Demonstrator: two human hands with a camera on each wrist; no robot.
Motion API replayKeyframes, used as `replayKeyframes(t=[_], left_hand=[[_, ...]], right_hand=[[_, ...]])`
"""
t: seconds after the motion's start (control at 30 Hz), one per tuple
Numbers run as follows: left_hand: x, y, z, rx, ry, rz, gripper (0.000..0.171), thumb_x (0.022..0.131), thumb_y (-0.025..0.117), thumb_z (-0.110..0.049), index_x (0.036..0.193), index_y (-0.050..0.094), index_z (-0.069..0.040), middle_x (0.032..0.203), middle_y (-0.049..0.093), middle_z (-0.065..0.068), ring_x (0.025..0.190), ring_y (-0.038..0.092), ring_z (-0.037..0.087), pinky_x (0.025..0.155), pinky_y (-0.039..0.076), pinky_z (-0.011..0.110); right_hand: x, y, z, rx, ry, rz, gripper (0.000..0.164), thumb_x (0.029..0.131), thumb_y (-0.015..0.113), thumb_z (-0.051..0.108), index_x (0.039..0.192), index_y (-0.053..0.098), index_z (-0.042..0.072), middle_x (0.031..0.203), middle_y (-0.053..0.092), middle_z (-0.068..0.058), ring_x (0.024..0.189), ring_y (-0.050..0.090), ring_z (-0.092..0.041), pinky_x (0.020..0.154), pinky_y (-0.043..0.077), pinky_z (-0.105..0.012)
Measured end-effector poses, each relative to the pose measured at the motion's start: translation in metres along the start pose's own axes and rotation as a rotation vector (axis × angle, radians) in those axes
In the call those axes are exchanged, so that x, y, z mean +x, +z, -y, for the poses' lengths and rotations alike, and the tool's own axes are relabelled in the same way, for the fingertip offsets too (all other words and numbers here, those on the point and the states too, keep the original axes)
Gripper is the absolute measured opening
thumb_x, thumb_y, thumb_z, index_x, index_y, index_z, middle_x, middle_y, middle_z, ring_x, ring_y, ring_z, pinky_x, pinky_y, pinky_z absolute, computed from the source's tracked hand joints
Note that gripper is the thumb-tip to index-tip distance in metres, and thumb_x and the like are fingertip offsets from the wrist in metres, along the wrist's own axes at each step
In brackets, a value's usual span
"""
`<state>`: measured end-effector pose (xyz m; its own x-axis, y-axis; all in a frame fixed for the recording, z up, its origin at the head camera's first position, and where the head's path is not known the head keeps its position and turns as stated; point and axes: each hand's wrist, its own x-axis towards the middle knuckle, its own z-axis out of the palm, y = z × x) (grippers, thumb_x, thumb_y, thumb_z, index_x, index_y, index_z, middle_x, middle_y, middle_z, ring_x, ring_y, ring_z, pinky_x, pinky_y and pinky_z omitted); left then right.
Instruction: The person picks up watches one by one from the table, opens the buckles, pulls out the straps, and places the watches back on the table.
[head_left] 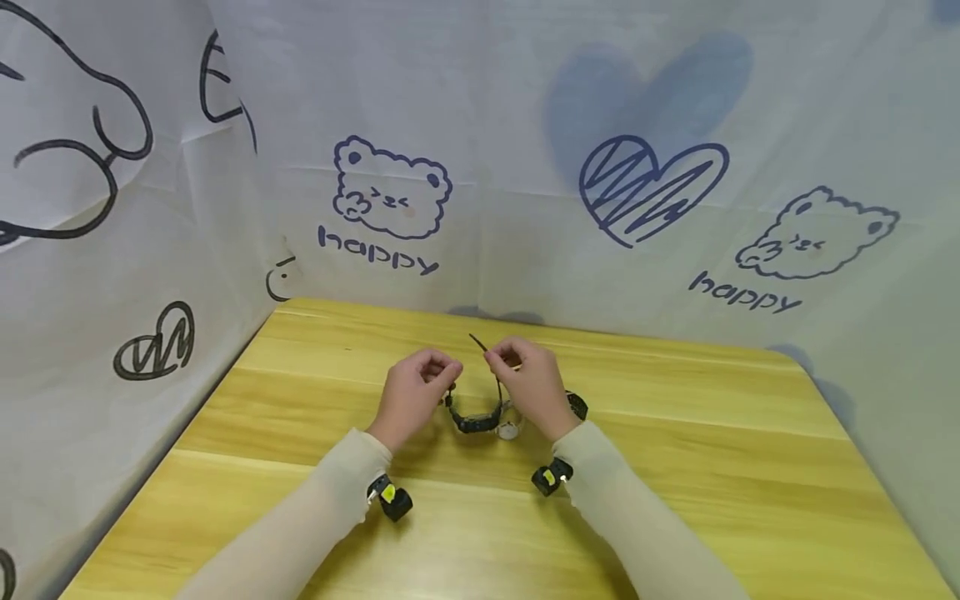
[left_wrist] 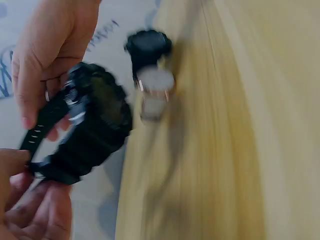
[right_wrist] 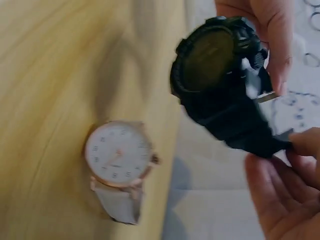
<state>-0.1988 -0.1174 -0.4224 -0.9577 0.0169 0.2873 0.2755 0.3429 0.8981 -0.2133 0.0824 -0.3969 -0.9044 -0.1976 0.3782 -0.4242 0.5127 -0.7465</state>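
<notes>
A black digital-style watch [head_left: 477, 424] with a bulky case is held near the table, its strap ends bent upward between both hands. My left hand [head_left: 412, 396] pinches one end of the strap, close to the buckle [left_wrist: 37, 172]. On the other side my right hand [head_left: 534, 385] pinches the opposite strap end, whose thin tip sticks out past the fingers. In the right wrist view the watch's dark round face [right_wrist: 207, 60] is tilted and the strap [right_wrist: 250, 132] runs to the right fingertips. The wrist views are somewhat blurred.
A white-faced watch [right_wrist: 117, 155] with a rose-gold rim lies on the wooden table [head_left: 262, 417], just right of the held watch. Beyond it is another black watch [head_left: 576, 406], partly hidden by the right wrist. A printed white cloth [head_left: 510, 275] hangs behind the table.
</notes>
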Motion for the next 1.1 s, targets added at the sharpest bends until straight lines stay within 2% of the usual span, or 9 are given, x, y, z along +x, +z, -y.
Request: replayKeyframes(t=[0.13, 0.27, 0.33, 0.5, 0.67, 0.77, 0.9, 1.0, 1.1], left_hand=[[0.017, -0.007, 0.017, 0.152, -0.066, 0.086, 0.016, 0.101, 0.069, -0.028, 0.103, 0.074, -0.013, 0.093, 0.075, 0.008, 0.081, 0.067, 0.015, 0.074, 0.055, 0.035], [0.031, -0.015, 0.030, 0.219, -0.121, 0.135, 0.016, 0.102, 0.068, -0.030, 0.102, 0.073, -0.014, 0.093, 0.074, 0.005, 0.079, 0.065, 0.016, 0.073, 0.053, 0.037], [0.037, -0.018, 0.033, 0.259, -0.128, 0.169, 0.017, 0.102, 0.068, -0.030, 0.101, 0.073, -0.014, 0.092, 0.073, 0.004, 0.078, 0.064, 0.017, 0.071, 0.053, 0.036], [0.048, -0.020, 0.041, 0.373, -0.124, 0.242, 0.018, 0.101, 0.068, -0.030, 0.095, 0.073, -0.014, 0.088, 0.070, -0.001, 0.072, 0.059, 0.014, 0.069, 0.049, 0.032], [0.058, -0.017, 0.049, 0.391, -0.148, 0.279, 0.021, 0.100, 0.069, -0.030, 0.088, 0.074, -0.014, 0.087, 0.070, -0.001, 0.064, 0.054, 0.015, 0.065, 0.045, 0.031], [0.064, -0.015, 0.050, 0.398, -0.158, 0.285, 0.024, 0.101, 0.068, -0.034, 0.089, 0.076, -0.014, 0.091, 0.072, 0.000, 0.065, 0.056, 0.016, 0.066, 0.046, 0.032], [0.065, -0.021, 0.036, 0.388, -0.152, 0.244, 0.030, 0.102, 0.065, -0.040, 0.106, 0.075, -0.013, 0.103, 0.072, 0.002, 0.081, 0.063, 0.018, 0.077, 0.053, 0.037], [0.060, -0.034, 0.008, 0.305, -0.108, 0.177, 0.034, 0.103, 0.063, -0.042, 0.118, 0.070, -0.013, 0.108, 0.071, 0.004, 0.095, 0.065, 0.021, 0.086, 0.054, 0.042], [0.050, -0.040, -0.027, 0.236, -0.005, 0.154, 0.036, 0.103, 0.062, -0.045, 0.123, 0.068, -0.015, 0.109, 0.070, 0.001, 0.099, 0.064, 0.021, 0.086, 0.054, 0.042]], right_hand=[[0.012, 0.013, -0.012, -0.089, 0.095, 0.108, 0.017, 0.102, 0.068, 0.023, 0.097, 0.074, 0.008, 0.084, 0.070, 0.002, 0.075, 0.062, -0.013, 0.072, 0.054, -0.035], [0.023, 0.024, -0.019, -0.136, 0.148, 0.163, 0.017, 0.102, 0.067, 0.024, 0.093, 0.073, 0.011, 0.081, 0.068, 0.001, 0.068, 0.058, -0.014, 0.067, 0.051, -0.034], [0.029, 0.029, -0.020, -0.168, 0.154, 0.178, 0.017, 0.102, 0.067, 0.023, 0.090, 0.072, 0.013, 0.080, 0.067, 0.002, 0.064, 0.057, -0.013, 0.065, 0.049, -0.033], [0.042, 0.042, -0.022, -0.260, 0.186, 0.221, 0.031, 0.102, 0.064, 0.022, 0.072, 0.061, 0.014, 0.064, 0.052, 0.005, 0.054, 0.044, -0.011, 0.059, 0.040, -0.029], [0.054, 0.048, -0.025, -0.343, 0.234, 0.260, 0.042, 0.099, 0.065, 0.019, 0.061, 0.049, 0.017, 0.055, 0.040, 0.006, 0.051, 0.037, -0.011, 0.052, 0.033, -0.027], [0.058, 0.041, -0.029, -0.352, 0.252, 0.273, 0.046, 0.100, 0.065, 0.022, 0.059, 0.046, 0.018, 0.053, 0.038, 0.006, 0.049, 0.035, -0.011, 0.051, 0.032, -0.027], [0.053, 0.015, -0.027, -0.272, 0.236, 0.217, 0.035, 0.103, 0.062, 0.027, 0.070, 0.057, 0.015, 0.061, 0.050, 0.003, 0.053, 0.041, -0.013, 0.059, 0.040, -0.031], [0.040, -0.016, -0.018, -0.207, 0.167, 0.173, 0.023, 0.104, 0.060, 0.029, 0.092, 0.071, 0.012, 0.082, 0.066, 0.002, 0.070, 0.056, -0.015, 0.073, 0.050, -0.037], [0.018, -0.051, -0.004, -0.185, 0.109, 0.146, 0.021, 0.105, 0.061, 0.030, 0.109, 0.073, 0.013, 0.098, 0.071, 0.001, 0.088, 0.065, -0.017, 0.082, 0.056, -0.041]])
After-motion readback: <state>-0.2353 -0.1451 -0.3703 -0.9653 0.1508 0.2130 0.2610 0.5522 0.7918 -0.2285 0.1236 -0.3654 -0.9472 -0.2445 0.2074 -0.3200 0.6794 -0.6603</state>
